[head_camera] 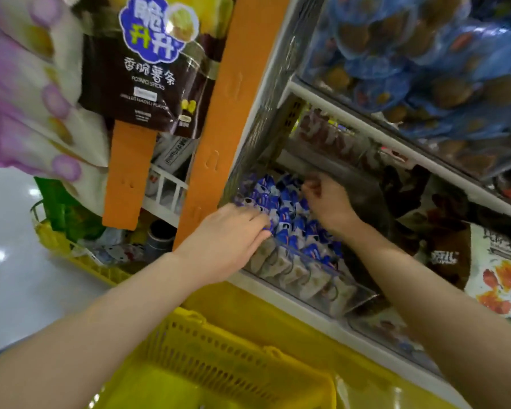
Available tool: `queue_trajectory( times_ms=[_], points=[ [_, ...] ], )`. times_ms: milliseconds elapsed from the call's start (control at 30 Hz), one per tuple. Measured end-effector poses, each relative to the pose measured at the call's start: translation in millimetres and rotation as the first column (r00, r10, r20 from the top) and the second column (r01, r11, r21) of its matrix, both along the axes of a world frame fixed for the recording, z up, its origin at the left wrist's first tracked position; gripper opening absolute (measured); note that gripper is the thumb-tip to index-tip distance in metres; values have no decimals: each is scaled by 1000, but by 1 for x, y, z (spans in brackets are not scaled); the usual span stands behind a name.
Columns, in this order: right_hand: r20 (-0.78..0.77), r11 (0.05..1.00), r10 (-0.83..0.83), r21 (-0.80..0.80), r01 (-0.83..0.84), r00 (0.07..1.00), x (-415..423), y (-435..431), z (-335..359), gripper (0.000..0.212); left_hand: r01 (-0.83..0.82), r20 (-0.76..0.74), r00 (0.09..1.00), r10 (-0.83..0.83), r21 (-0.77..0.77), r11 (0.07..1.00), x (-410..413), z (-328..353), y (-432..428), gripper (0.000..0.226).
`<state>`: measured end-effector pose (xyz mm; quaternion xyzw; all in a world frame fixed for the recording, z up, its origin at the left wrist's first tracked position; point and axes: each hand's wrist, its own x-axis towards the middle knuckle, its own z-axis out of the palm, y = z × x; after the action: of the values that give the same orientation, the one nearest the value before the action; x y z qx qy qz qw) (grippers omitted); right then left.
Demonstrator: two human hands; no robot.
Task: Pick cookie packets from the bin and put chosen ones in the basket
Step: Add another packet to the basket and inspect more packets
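Our left hand point(233, 240) lies with nearly straight fingers on the blue cookie packets point(289, 219) at the front-left corner of the clear bin point(360, 293). Our right hand point(329, 205) curls its fingers among them nearer the back; we cannot tell whether it pinches one. The yellow basket point(219, 349) sits just below the shelf point(307, 312) edge.

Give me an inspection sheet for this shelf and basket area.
Surface: white shelf edge, carrying clear bins.
Job's things: blue cookie packets heaped in clear bin; yellow basket below the shelf.
Clutter: second basket at left, holding goods; potato-sticks bag hanging on an orange strip.
Hands: left hand and right hand both among the packets; grip cannot be told.
Cables: nothing seen.
Surroundings: blue-wrapped packs in the upper bin; glossy floor at left.
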<state>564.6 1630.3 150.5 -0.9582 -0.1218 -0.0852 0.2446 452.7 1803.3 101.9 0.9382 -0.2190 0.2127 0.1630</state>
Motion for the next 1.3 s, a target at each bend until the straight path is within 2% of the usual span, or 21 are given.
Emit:
queue_trajectory(
  times_ms=[100,167,267,433,600,733,833,967,1067,1133,1200,1300],
  points=[
    [-124,993,-53,-110,39,991,33,4,-7,34,53,56,997,-54,21,998,3,-7,5,28],
    [-178,992,-67,-116,46,982,50,7,-13,37,68,91,993,-69,9,998,5,-9,6,29],
    [-166,996,-42,-80,29,985,73,10,-23,32,87,120,989,-85,-12,996,7,-10,7,39],
    [-187,981,-136,-161,106,973,103,9,-34,33,116,142,984,-111,-33,993,10,-13,6,30],
    [-210,970,-119,-232,69,970,116,12,-32,32,108,136,986,-101,-41,993,10,-14,5,33],
    [-212,979,-96,-197,54,973,122,16,-32,24,94,110,990,-89,-41,995,8,-12,4,32],
    [-159,989,-97,-126,77,982,124,17,-31,20,83,99,992,-78,-43,996,7,-11,3,31],
    [49,990,-136,27,135,989,111,18,-21,24,62,91,994,-60,-24,998,5,-10,2,35],
    [184,976,-103,210,63,978,83,17,-9,21,51,44,998,-50,-22,998,3,-8,0,36],
    [255,965,-56,261,-14,965,57,15,-1,19,43,-1,999,-44,-49,998,0,-7,-2,36],
    [288,961,-14,269,-67,957,28,11,5,17,45,-30,998,-50,-139,989,-3,-8,-4,30],
    [283,945,19,309,-110,959,-16,3,10,9,57,-94,991,-99,-378,924,-15,-7,-10,26]
  ],
)
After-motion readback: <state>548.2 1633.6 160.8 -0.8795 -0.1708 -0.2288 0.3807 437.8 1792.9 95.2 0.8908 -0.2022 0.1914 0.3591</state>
